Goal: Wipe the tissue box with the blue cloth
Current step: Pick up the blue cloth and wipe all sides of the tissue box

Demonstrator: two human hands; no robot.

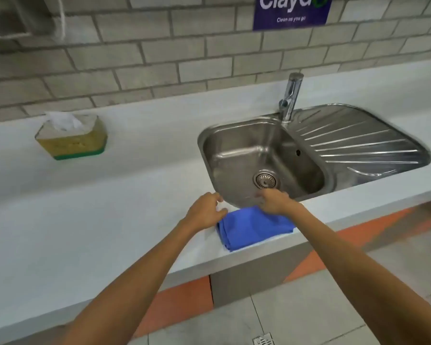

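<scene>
1. Our right hand (274, 201) sits on the far edge of the blue cloth (255, 226), fingers curled down onto it. It looks like a pinch on the fabric, but the frame is blurred there, so we can't tell whether the grip is closed.
2. Our left hand (205, 210) is at the cloth's left far corner, fingers half curled and touching or just off the fabric. It holds nothing that we can see.
3. Landmark is the sink (209, 135). The cloth lies folded on the desk (97, 220) just in front of the sink's near rim, at the desk's front edge.
4. Step in hand, as we judge it, is picking up the cloth.
5. To do it well: gather all the folded layers in one hand so it comes up as a pad and doesn't unfurl over the desk edge or into the sink. Keep the other hand free to steady the box.
6. The tissue box (71, 138) stands on the desk well to the left of the sink, towards the brick wall, far from both hands. A tissue sticks out of its top.
7. The box looks light. We'd hold it down while wiping and go around the tissue opening, not across it.
</scene>
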